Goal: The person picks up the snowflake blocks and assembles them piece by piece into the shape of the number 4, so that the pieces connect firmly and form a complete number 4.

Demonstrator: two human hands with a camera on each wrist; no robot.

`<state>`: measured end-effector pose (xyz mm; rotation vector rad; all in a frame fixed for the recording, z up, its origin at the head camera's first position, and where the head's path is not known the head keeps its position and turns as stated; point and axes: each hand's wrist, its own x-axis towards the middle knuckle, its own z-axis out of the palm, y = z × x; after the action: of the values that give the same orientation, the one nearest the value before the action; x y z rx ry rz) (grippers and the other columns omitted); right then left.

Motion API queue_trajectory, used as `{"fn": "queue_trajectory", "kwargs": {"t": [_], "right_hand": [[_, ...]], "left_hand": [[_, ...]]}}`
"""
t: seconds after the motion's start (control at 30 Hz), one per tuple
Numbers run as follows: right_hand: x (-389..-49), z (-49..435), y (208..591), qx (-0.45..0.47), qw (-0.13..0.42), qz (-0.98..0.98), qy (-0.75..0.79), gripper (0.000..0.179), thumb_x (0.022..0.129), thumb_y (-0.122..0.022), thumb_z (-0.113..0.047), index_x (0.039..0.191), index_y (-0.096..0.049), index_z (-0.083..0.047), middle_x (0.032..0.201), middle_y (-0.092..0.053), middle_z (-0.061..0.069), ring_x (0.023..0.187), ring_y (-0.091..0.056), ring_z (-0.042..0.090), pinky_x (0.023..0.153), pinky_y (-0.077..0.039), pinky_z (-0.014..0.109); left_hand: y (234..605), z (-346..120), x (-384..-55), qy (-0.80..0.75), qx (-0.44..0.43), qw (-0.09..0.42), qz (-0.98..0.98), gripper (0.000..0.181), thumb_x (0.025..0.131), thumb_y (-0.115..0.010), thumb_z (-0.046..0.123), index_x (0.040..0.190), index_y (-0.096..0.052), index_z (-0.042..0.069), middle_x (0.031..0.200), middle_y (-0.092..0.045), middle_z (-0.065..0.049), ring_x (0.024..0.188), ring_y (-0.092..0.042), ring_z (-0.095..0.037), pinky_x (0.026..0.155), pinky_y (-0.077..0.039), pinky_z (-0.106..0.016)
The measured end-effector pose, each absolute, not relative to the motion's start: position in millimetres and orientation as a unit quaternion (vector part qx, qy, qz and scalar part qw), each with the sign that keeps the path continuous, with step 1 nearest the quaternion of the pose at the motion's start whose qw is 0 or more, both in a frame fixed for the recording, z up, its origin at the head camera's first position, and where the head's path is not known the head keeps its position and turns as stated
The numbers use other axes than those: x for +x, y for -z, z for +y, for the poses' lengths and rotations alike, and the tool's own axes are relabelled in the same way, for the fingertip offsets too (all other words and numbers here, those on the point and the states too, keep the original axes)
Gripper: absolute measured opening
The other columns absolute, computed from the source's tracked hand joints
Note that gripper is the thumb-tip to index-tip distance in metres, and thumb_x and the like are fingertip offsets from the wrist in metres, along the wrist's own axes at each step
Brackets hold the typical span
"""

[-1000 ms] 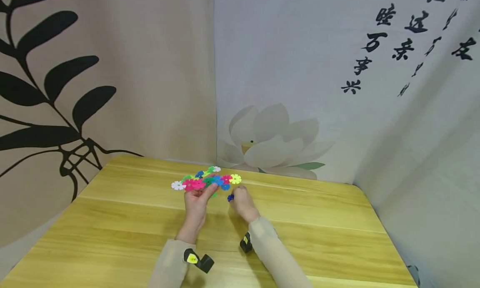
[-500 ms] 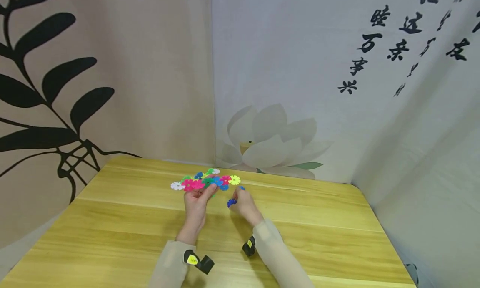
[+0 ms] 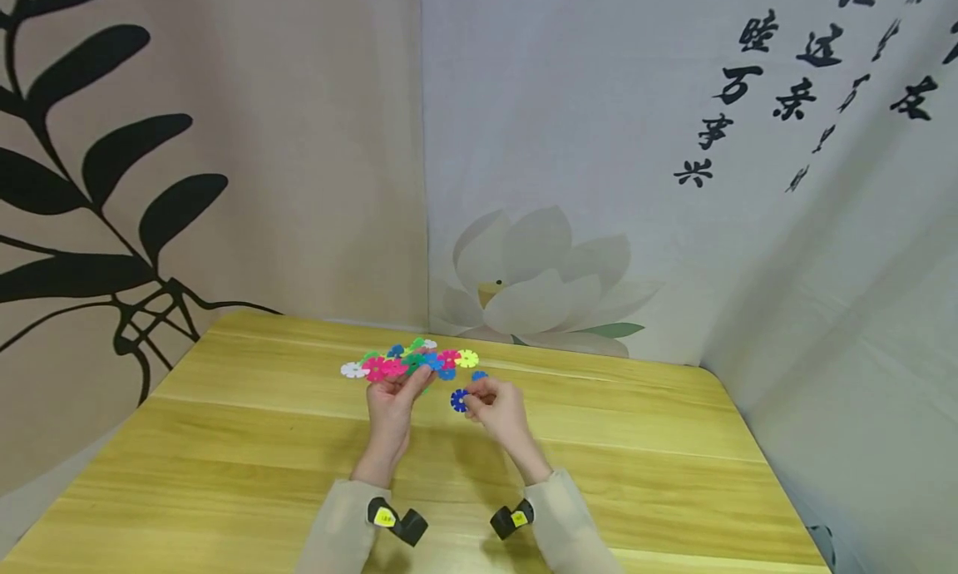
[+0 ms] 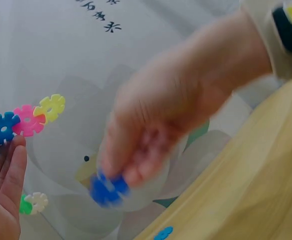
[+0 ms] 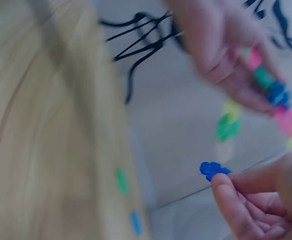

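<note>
In the head view my left hand (image 3: 391,403) grips a joined cluster of notched plastic snowflake discs (image 3: 375,369), coloured pink, green, blue, yellow and white. The cluster stretches out to both sides of the hand, partly hidden by thumb and fingers. Just to the right, my right hand (image 3: 503,409) pinches a single dark blue snowflake disc (image 3: 460,400) between thumb and fingertips. That disc is apart from the cluster, its face towards the head camera. In the right wrist view the blue disc (image 5: 213,170) pokes out beyond the fingertips.
A lighter blue disc (image 3: 480,376) lies on the wooden table (image 3: 636,457) just beyond my right hand. In the right wrist view a green disc (image 5: 121,181) also lies near the table's edge. Printed curtains (image 3: 337,183) hang behind the table.
My right hand has shifted slightly right and turned, bringing the dark blue disc face-on. More of the lighter blue disc behind it shows. The left hand and its cluster have barely moved.
</note>
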<state>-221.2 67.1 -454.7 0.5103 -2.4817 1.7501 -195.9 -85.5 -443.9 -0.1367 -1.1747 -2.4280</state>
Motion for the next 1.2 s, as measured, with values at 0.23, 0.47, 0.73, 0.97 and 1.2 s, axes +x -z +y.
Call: {"fn": "queue_trajectory", "kwargs": {"t": [0.23, 0.47, 0.73, 0.97, 1.2], "right_hand": [[-184, 62, 401, 0.192, 0.092, -0.739, -0.639, 0.005, 0.082, -0.060, 0.014, 0.084, -0.056, 0.017, 0.074, -0.062, 0.030, 0.064, -0.065, 0.039, 0.056, -0.059, 0.029], [-173, 55, 386, 0.233, 0.154, -0.712, -0.644, 0.007, 0.083, -0.060, 0.013, 0.081, -0.053, 0.015, 0.074, -0.062, 0.030, 0.063, -0.064, 0.040, 0.057, -0.059, 0.031], [-169, 42, 387, 0.256, 0.221, -0.711, -0.616, 0.008, 0.080, -0.060, 0.019, 0.079, -0.054, 0.013, 0.070, -0.063, 0.027, 0.057, -0.062, 0.041, 0.049, -0.057, 0.031], [-162, 32, 387, 0.253, 0.277, -0.717, -0.588, 0.011, 0.077, -0.062, 0.019, 0.076, -0.054, 0.011, 0.067, -0.062, 0.023, 0.055, -0.064, 0.034, 0.048, -0.057, 0.029], [-161, 27, 385, 0.251, 0.326, -0.726, -0.551, 0.016, 0.074, -0.065, 0.021, 0.075, -0.053, 0.009, 0.066, -0.063, 0.020, 0.054, -0.065, 0.029, 0.047, -0.056, 0.028]], "left_hand": [[443, -86, -198, 0.865, -0.045, 0.223, -0.448, 0.017, 0.082, -0.065, -0.009, 0.099, -0.066, -0.008, 0.103, -0.069, -0.011, 0.084, -0.069, -0.015, 0.079, -0.056, -0.033], [440, -83, -198, 0.854, -0.049, 0.232, -0.464, 0.020, 0.082, -0.067, -0.006, 0.101, -0.069, -0.001, 0.102, -0.070, -0.009, 0.088, -0.068, -0.016, 0.081, -0.055, -0.033], [439, -81, -198, 0.840, -0.044, 0.249, -0.480, 0.022, 0.082, -0.066, -0.007, 0.096, -0.072, 0.010, 0.096, -0.072, -0.001, 0.089, -0.068, -0.012, 0.078, -0.056, -0.025], [438, -78, -197, 0.843, -0.066, 0.258, -0.468, 0.026, 0.082, -0.065, -0.009, 0.097, -0.072, 0.011, 0.098, -0.071, 0.000, 0.090, -0.067, -0.013, 0.079, -0.056, -0.027], [438, -77, -197, 0.835, -0.054, 0.276, -0.473, 0.022, 0.082, -0.065, -0.009, 0.101, -0.069, 0.000, 0.095, -0.072, 0.000, 0.089, -0.068, -0.012, 0.077, -0.056, -0.025]]}}
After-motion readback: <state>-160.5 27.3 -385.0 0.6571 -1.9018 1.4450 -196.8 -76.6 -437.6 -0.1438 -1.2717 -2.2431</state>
